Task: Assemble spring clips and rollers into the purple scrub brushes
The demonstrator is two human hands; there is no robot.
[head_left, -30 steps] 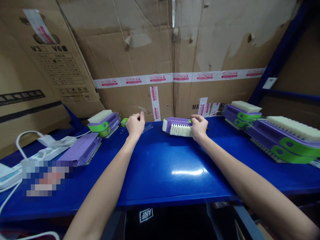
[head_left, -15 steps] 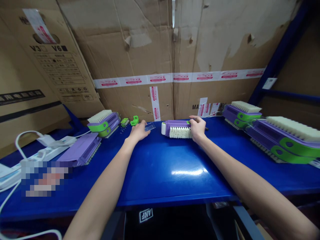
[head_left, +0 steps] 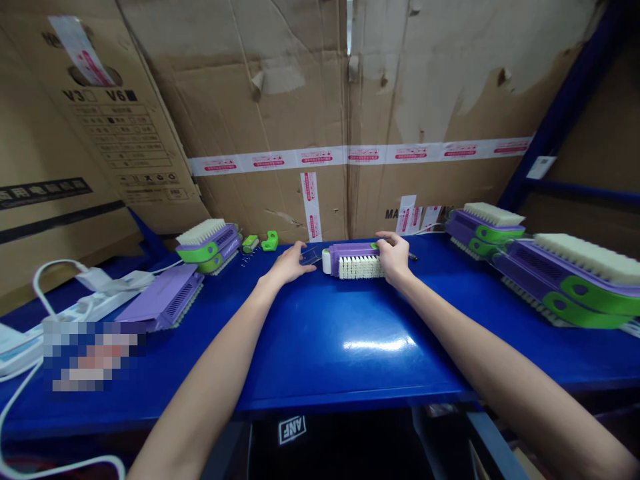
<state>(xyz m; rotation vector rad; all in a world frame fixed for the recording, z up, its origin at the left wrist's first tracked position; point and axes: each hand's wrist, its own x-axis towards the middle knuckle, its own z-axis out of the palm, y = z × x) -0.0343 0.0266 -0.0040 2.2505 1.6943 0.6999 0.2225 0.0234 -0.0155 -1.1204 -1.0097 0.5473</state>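
My right hand (head_left: 394, 257) is closed around the right end of a purple brush (head_left: 356, 250). This brush has cream bristles facing me, a white cap at its left end and a green button by my fingers. To its left, my left hand (head_left: 287, 263) has thumb and forefinger at the edges of a small clear plastic piece (head_left: 312, 255). That piece is close to the brush's white cap; I cannot tell whether they touch. A green plastic part (head_left: 270, 241) and a small green-ended part (head_left: 251, 244) lie beyond my left hand, with tiny metal bits nearby.
Purple-and-green brushes stand at the left (head_left: 210, 248) and right (head_left: 575, 280) of the blue table (head_left: 325, 347). A purple housing (head_left: 157, 297) lies at left, beside a white power strip (head_left: 95, 300) with cables. Cardboard (head_left: 270, 113) walls the back.
My left hand has moved right, and the clear plastic piece has moved with it, closer to the brush's white cap. My right hand and the brush stay almost in place.
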